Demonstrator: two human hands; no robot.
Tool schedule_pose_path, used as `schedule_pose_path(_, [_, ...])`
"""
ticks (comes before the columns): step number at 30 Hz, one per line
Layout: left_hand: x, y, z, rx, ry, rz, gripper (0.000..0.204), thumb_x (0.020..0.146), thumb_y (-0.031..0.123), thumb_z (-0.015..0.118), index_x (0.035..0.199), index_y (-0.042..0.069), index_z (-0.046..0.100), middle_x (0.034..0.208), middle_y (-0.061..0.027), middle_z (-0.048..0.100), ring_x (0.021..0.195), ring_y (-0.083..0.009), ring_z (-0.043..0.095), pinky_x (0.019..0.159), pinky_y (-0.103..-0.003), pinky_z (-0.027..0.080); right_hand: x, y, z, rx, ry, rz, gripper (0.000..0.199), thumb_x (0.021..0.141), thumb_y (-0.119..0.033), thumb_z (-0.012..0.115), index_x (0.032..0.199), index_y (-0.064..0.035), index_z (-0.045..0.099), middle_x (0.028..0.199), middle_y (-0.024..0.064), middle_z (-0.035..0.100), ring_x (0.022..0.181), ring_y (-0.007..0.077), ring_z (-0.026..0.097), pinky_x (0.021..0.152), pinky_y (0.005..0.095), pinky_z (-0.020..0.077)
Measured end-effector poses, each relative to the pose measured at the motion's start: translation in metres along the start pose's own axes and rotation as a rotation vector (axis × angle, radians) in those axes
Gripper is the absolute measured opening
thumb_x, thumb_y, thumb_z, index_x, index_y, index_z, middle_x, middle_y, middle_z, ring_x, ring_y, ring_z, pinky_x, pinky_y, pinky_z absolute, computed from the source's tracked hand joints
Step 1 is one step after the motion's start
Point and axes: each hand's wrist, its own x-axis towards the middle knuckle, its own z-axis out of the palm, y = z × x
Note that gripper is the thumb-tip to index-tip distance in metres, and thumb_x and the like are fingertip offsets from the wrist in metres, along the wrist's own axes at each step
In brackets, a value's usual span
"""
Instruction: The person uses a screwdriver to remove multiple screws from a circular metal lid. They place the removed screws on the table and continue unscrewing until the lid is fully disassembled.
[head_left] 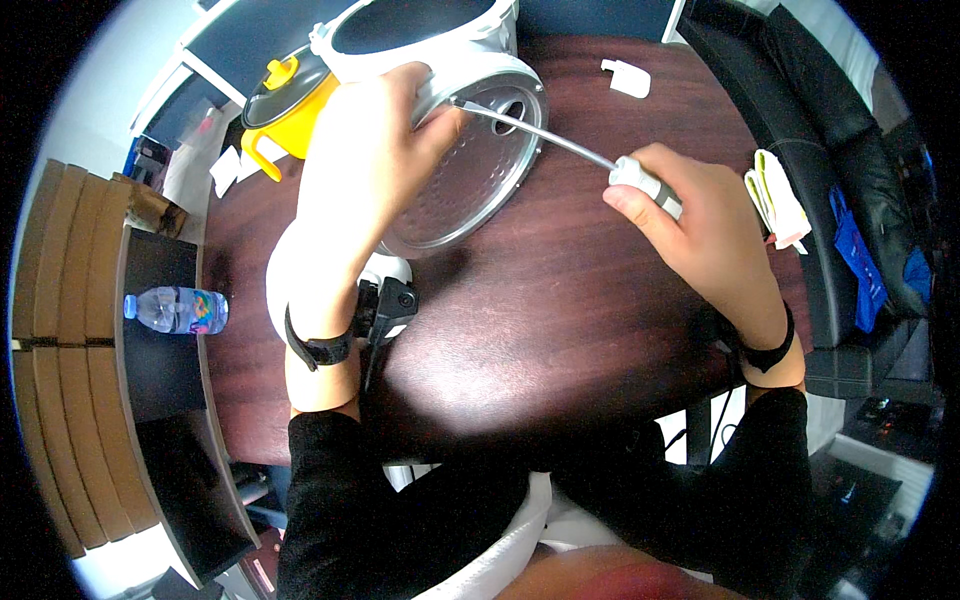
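Observation:
A screwdriver [548,134] with a pale grey handle and a long metal shaft is gripped in my right hand [710,215]. Its shaft points up and left, and the tip reaches the rim by my left thumb. My left hand [365,140] is closed around the edge of a white round appliance [455,75], thumb against the rim near the tip. The appliance has a dark round opening at the top and a clear dimpled round cover [450,195] with an oval hole, tilted toward me. My left hand and forearm hide part of it. Whether a screw sits at the tip, I cannot tell.
A yellow pot [300,120] with a dark lid stands left of the appliance. A white plastic piece [628,79] lies at the far right, a folded cloth [775,200] at the right edge. A water bottle [178,310] lies on the left shelf, beside stacked cardboard [75,260].

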Motion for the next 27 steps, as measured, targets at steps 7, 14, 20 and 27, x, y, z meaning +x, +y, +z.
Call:
schedule_pose_path(7, [0.005,-0.006,-0.003,-0.041,-0.096,-0.073,0.033,0.080,0.029,0.071,0.090,-0.003,0.065,0.077,-0.0225,0.064,0.076,-0.0352,0.066,0.070,-0.040,0.051,0.003,-0.002,0.007,0.887,-0.407,0.395,0.043,0.101,-0.040,0.042,0.083,-0.0033,0.055,0.050,-0.0004,0.047,0.038,0.0059,0.044,0.037,0.0223,0.0319])
schedule_pose_path(14, [0.004,-0.019,0.009,-0.101,0.031,0.008,0.040,0.081,0.033,0.071,0.097,-0.003,0.066,0.081,-0.0229,0.065,0.080,-0.0355,0.066,0.072,-0.039,0.051,-0.001,-0.002,0.020,1.005,-0.448,0.413,0.047,0.104,-0.040,0.030,0.088,-0.0033,0.054,0.053,0.0009,0.048,0.035,0.0055,0.040,0.034,0.0196,0.0297])
schedule_pose_path(20, [0.005,-0.020,0.011,-0.101,0.002,-0.005,0.040,0.081,0.033,0.070,0.100,-0.002,0.066,0.083,-0.0233,0.066,0.081,-0.0355,0.067,0.073,-0.040,0.051,0.000,-0.001,0.023,1.071,-0.464,0.426,0.047,0.103,-0.043,0.033,0.088,-0.0027,0.054,0.052,0.0014,0.048,0.035,0.0070,0.043,0.034,0.0209,0.0292])
schedule_pose_path(27, [0.007,-0.010,0.009,-0.110,-0.036,-0.061,0.035,0.082,0.029,0.069,0.097,-0.002,0.066,0.079,-0.0227,0.065,0.077,-0.0341,0.067,0.070,-0.040,0.051,-0.001,-0.002,0.025,1.118,-0.476,0.456,0.047,0.102,-0.044,0.034,0.088,-0.0028,0.053,0.053,0.0014,0.049,0.035,0.0073,0.043,0.034,0.0209,0.0294])
